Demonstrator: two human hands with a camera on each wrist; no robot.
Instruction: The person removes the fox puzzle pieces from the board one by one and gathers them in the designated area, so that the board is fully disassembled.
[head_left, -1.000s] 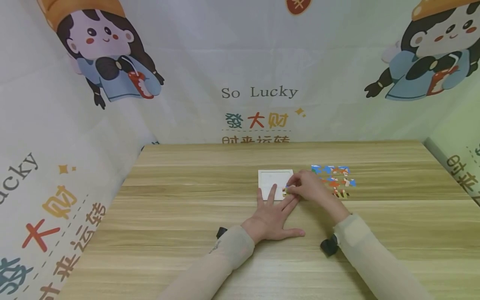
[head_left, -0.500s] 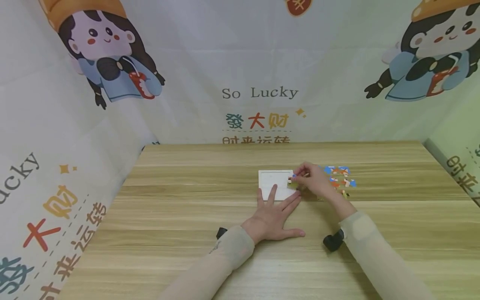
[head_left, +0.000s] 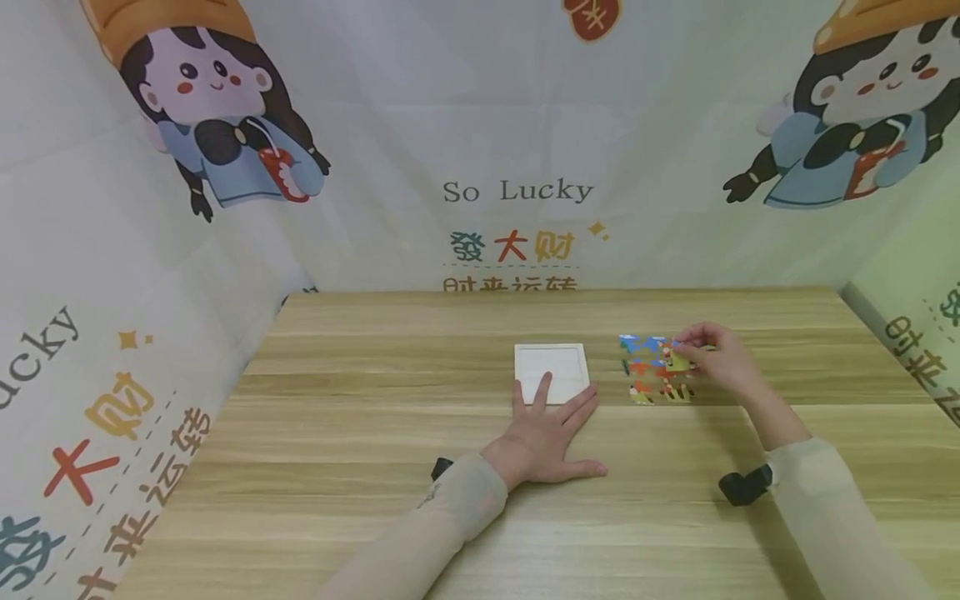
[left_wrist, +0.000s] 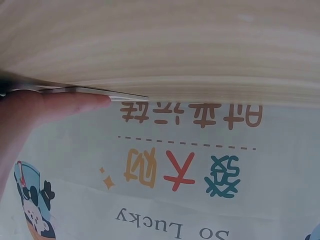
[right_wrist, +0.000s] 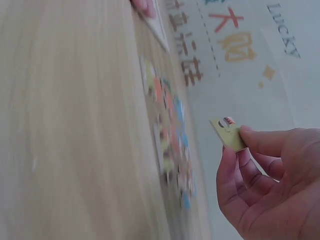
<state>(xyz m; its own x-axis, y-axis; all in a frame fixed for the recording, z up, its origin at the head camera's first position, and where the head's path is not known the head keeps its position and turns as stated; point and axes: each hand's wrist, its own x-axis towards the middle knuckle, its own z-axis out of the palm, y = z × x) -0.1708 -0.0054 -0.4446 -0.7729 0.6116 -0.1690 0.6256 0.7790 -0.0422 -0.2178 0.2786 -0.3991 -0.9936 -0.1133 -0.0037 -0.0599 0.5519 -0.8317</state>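
Note:
My left hand (head_left: pixel 542 446) lies with straight, spread fingers over the near edge of a white puzzle tray (head_left: pixel 564 360), whose visible inside is bare. In the left wrist view, one finger (left_wrist: pixel 75 101) shows along the thin tray edge. My right hand (head_left: pixel 722 360) pinches a yellow-green puzzle piece (right_wrist: pixel 231 136) between thumb and fingertips, raised over the right side of a group of colourful puzzle pieces (head_left: pixel 641 368). The right wrist view shows the held piece tilted, with a dark and red-white pattern at one corner.
The pieces lie in loose rows on the wooden table (head_left: pixel 360 433), just right of the tray. A printed cloth (head_left: pixel 390 125) hangs behind the table and along its sides. A dark wrist camera (head_left: pixel 745 487) sticks out below the right sleeve.
My right hand has lifted the puzzle piece from the tray's lower right corner and carried it right, over the loose pieces. The left hand has stayed in place.

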